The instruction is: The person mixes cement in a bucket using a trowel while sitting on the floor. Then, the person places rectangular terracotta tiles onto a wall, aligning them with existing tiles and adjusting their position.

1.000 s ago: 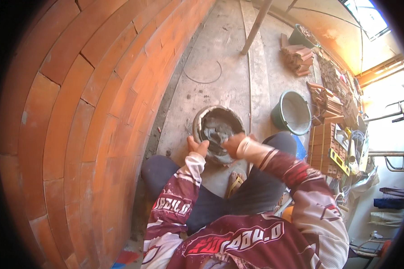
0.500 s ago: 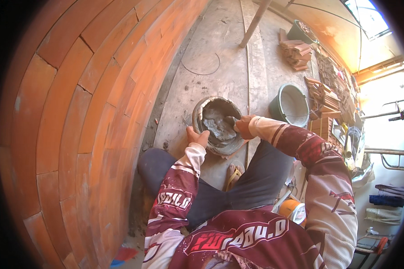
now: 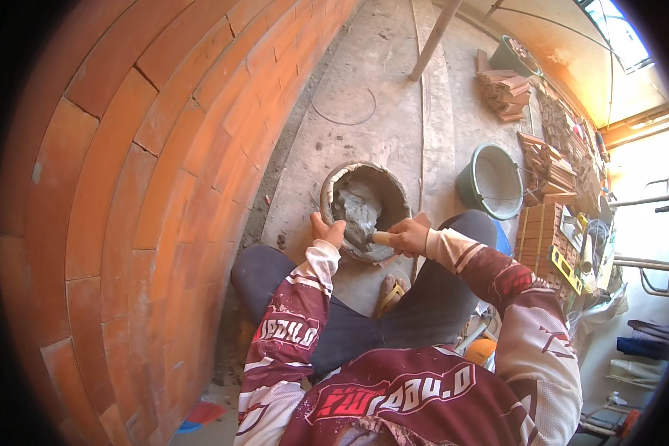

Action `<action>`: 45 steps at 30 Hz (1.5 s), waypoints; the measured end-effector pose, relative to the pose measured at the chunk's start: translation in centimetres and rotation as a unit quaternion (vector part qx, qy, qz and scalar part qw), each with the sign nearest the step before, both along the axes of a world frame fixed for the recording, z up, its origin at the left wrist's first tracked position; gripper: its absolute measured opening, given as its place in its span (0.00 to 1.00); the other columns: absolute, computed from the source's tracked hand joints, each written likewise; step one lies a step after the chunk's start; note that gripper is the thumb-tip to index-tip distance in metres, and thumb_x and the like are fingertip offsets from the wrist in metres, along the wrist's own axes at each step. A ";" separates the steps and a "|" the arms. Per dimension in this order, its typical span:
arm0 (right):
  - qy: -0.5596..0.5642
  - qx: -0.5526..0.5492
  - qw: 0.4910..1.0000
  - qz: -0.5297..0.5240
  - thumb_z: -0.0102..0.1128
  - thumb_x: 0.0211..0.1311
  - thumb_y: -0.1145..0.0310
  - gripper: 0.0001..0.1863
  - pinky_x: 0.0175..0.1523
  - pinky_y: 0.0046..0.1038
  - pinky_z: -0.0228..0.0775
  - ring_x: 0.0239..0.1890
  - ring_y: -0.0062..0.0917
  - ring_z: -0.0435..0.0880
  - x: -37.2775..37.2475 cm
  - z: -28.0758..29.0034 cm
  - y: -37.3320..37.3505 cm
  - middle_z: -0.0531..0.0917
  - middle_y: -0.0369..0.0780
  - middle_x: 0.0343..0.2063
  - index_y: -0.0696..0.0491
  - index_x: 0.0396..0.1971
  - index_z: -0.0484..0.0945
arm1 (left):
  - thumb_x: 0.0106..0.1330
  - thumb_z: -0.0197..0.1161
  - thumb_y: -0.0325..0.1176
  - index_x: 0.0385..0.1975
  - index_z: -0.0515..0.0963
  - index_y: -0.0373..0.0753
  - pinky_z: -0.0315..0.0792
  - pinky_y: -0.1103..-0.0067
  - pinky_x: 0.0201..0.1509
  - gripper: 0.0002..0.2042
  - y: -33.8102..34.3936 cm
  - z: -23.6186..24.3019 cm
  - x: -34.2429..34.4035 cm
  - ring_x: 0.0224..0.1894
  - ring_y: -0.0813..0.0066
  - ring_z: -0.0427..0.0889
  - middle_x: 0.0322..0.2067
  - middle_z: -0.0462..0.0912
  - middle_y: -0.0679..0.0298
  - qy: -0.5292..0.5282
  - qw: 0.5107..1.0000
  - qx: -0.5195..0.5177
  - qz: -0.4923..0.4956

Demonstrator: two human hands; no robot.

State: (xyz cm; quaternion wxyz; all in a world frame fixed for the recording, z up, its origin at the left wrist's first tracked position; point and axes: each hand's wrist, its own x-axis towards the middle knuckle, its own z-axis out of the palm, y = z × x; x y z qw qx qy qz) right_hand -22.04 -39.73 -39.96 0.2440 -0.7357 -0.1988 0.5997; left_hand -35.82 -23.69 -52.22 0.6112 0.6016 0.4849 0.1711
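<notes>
A round, mortar-crusted bucket (image 3: 398, 189) sits on the floor between my bent legs, holding wet grey mortar (image 3: 358, 204). My left hand (image 3: 327, 230) is closed on its lower left rim. My right hand (image 3: 410, 236) grips a tool with a pale handle (image 3: 381, 238) at the bucket's lower right; the tool's end is down in the mortar, so its shape is hidden.
An orange brick wall (image 3: 149, 223) runs along my left. A green bucket (image 3: 470, 186) stands right of mine. Stacked tiles (image 3: 502, 97), bricks (image 3: 535, 238) and a yellow level (image 3: 565, 269) line the right side. A pole (image 3: 432, 46) stands on the concrete floor (image 3: 320, 134).
My right hand rose with the tool half a second ago and is lower now, toward the bucket's near right edge. The mortar's surface has shifted. My left hand still holds the rim.
</notes>
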 end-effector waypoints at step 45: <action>-0.473 -0.029 0.772 0.423 0.52 0.53 0.65 0.12 0.41 0.36 0.75 0.38 0.37 0.83 1.0 7.7 4.8 0.83 0.42 0.30 0.43 0.37 0.81 | 0.41 0.60 0.26 0.31 0.69 0.29 0.69 0.75 0.31 0.15 2.8 -3.0 1.6 0.25 0.72 0.71 0.25 0.71 0.62 -0.138 0.970 -0.163 0.114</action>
